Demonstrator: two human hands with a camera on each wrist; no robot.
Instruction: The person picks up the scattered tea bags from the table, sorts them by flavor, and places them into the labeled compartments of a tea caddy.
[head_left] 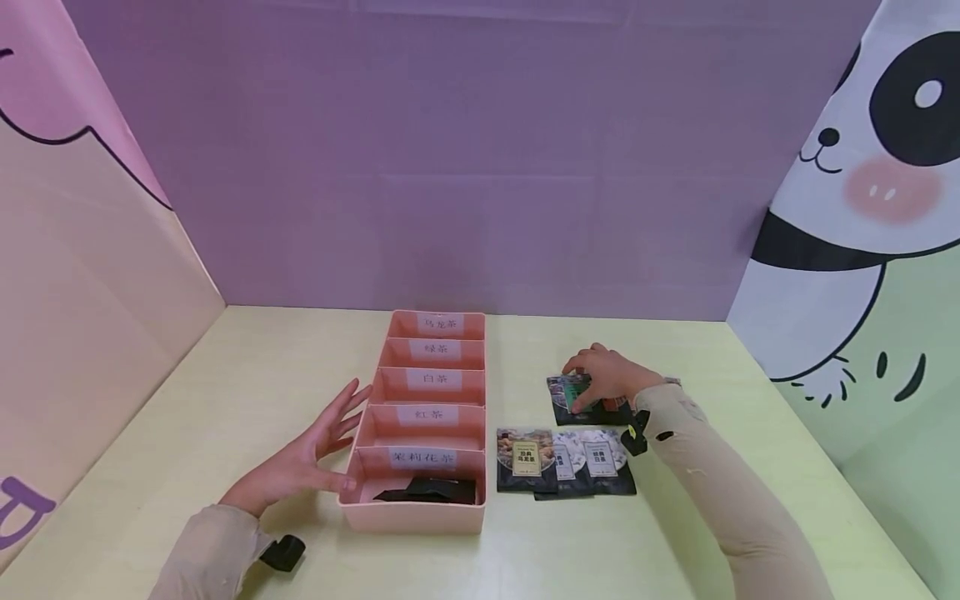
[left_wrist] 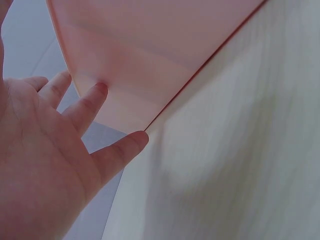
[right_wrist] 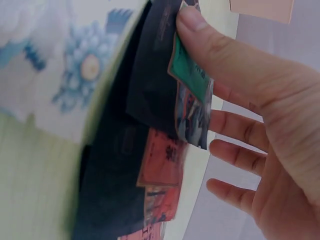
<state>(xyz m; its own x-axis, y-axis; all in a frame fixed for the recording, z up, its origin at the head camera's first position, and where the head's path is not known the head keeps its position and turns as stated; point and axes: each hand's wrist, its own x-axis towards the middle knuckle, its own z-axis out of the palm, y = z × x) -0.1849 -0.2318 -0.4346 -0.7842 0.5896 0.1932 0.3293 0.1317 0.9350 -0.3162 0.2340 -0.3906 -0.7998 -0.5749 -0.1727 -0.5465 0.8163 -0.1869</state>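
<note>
A long pink divided box (head_left: 412, 521) carries a white paper label on each compartment, with dark tea packets (head_left: 438, 490) lying in the nearest one. My left hand (head_left: 311, 454) is spread along the box's left side, fingertips touching its wall. To the right, my right hand (head_left: 609, 373) pinches a dark tea packet with a green label (right_wrist: 190, 70) between thumb and fingers. Red-labelled tea packets (right_wrist: 162, 157) lie overlapped beneath it. Closer to me are a yellow-labelled tea packet (head_left: 527, 461) and white-labelled tea packets (head_left: 600, 458), partly overlapping.
The pale wooden table (head_left: 262, 358) is bounded by a purple back wall (head_left: 480, 167), a pink and cream panel (head_left: 82, 275) on the left and a panda-printed panel (head_left: 840, 217) on the right.
</note>
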